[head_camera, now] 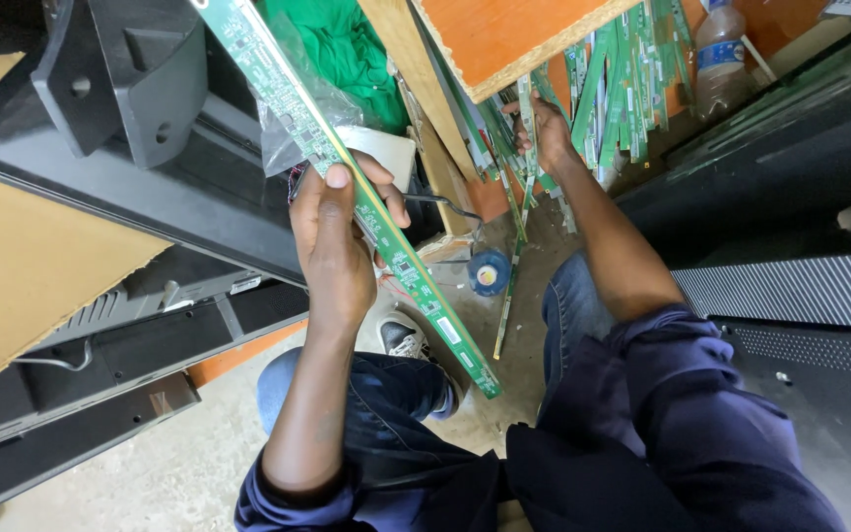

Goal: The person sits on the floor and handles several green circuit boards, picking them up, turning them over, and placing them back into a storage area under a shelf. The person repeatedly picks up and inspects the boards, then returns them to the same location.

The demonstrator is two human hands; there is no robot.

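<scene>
My left hand [335,241] grips a long narrow green circuit board strip [416,286] that runs diagonally from the top left down to my knee. My right hand [547,128] reaches forward and holds another thin green strip [516,236] that hangs down toward the floor. It comes from a pile of several similar green strips [618,89] leaning under an orange wooden board [494,34]. I am crouched in dark blue sleeves and jeans.
A dark flat-screen panel with cardboard [32,266] on it lies at the left. Another black panel [800,325] stands at the right. A plastic bottle [719,59] stands at the top right, and a blue tape roll [490,273] lies on the concrete floor.
</scene>
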